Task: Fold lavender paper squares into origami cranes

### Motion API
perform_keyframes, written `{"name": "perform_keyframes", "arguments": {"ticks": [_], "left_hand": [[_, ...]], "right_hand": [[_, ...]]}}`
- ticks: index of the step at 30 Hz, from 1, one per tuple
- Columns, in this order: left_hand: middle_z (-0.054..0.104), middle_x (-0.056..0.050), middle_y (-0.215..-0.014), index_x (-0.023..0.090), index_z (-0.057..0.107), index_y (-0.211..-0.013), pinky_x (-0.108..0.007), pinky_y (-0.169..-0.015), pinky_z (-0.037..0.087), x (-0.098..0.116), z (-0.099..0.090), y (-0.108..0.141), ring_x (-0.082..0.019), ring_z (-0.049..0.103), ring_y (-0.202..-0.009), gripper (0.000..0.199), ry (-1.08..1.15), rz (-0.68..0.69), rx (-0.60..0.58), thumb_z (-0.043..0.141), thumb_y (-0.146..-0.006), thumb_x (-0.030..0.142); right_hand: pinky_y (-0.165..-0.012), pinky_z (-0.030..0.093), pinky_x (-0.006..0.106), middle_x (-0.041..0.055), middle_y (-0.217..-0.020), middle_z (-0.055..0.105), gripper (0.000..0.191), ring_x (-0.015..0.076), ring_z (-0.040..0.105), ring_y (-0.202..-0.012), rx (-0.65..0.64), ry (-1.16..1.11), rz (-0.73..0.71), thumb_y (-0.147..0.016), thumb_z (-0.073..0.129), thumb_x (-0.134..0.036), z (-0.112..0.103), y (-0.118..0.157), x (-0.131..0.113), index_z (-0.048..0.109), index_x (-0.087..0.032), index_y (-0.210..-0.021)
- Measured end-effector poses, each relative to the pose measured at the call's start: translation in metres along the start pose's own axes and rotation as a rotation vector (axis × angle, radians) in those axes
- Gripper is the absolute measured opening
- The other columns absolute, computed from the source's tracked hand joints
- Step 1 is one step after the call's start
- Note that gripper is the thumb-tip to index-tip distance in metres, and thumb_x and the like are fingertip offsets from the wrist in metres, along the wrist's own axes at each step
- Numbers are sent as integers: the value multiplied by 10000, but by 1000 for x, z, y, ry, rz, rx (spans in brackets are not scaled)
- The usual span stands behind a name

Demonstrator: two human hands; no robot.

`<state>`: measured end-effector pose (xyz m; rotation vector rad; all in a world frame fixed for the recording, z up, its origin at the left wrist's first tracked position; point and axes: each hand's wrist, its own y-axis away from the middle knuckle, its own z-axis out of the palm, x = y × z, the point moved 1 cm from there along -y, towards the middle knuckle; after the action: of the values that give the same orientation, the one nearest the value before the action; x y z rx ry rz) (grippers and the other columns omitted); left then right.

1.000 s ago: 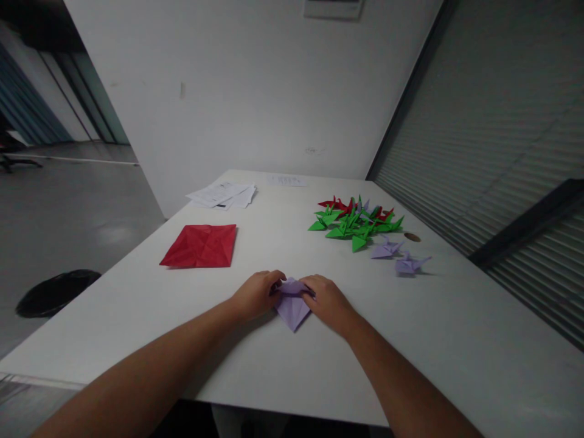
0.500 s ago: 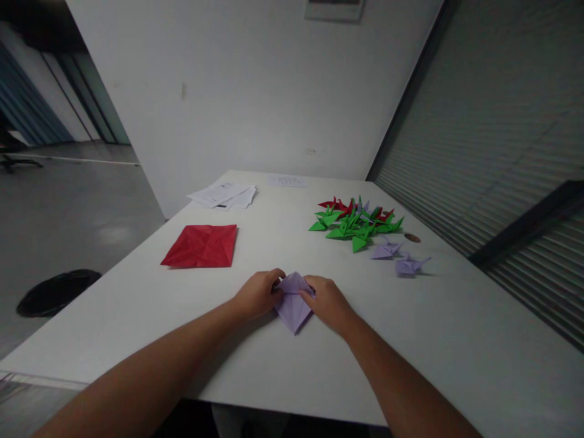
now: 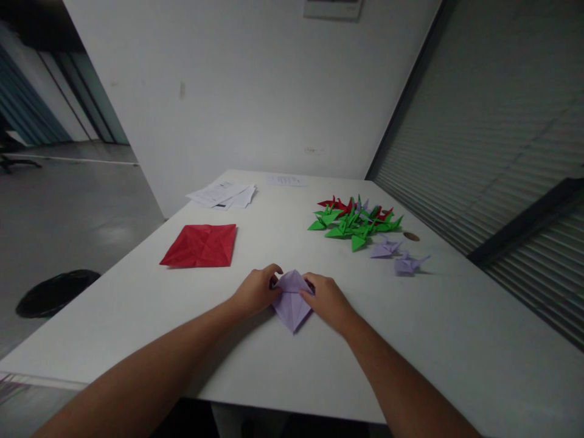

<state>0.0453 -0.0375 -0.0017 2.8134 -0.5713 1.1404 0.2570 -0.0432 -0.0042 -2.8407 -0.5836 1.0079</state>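
A folded purple paper [image 3: 292, 309], diamond-shaped with a crease across its upper part, lies on the white table [image 3: 237, 371] near its front edge. My left hand [image 3: 256, 292] pinches the paper's left corner, its index finger arched above the thumb. On the opposite side, my right hand [image 3: 325, 300] is closed on the right corner, with the thumb lying on top of the paper. The fingertips under the paper are hidden.
Green, red and purple folded paper cranes [image 3: 351, 225] lie in a group at the back right, with two purple cranes [image 3: 407, 264] nearer. Red creased paper [image 3: 201, 246] lies at left, printed sheets [image 3: 223, 194] behind it. A black bin [image 3: 57, 294] stands on the floor.
My left index finger has lifted slightly at the paper's upper left edge. The paper's top part looks a little more rounded. My right hand has hardly moved.
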Motion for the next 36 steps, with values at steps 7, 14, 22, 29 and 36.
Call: {"name": "perform_keyframes", "arguments": {"ticks": [7,14,22,29,36], "left_hand": [[761,-24,-875,215,637,-1137,-246,-617,436,2,3,-1,-177,683,-718,353,-63,-13,21,672,-788,173],[764,-25,-872,223,639,-1141,-252,-612,429,2,3,-1,-188,691,-711,353,-105,-28,24,683,-791,199],[767,-30,-883,217,646,-1128,-250,-617,426,2,3,-1,-185,692,-719,354,-116,-49,23,682,-778,179],[760,-25,-863,216,651,-1118,-249,-611,425,4,1,0,-183,684,-716,341,-119,-44,22,675,-780,184],[757,-32,-871,210,653,-1116,-245,-615,425,2,0,1,-171,668,-700,345,-84,-53,10,671,-773,183]], "right_hand": [[-687,448,252,17,-826,732,164,165,629,-701,5,-15,33,-778,683,-104,1,0,-1,707,-197,-911],[-664,428,252,32,-836,738,166,174,644,-723,-4,31,66,-777,702,-111,0,0,-2,706,-189,-923],[-649,430,252,31,-827,744,174,177,659,-713,5,19,100,-772,723,-114,1,0,1,706,-192,-927],[-673,469,255,36,-864,764,211,180,689,-747,6,-59,85,-777,694,-85,1,1,3,711,-199,-954],[-686,500,254,42,-895,770,233,185,712,-794,14,-147,93,-782,666,-82,4,1,10,711,-197,-979]]}}
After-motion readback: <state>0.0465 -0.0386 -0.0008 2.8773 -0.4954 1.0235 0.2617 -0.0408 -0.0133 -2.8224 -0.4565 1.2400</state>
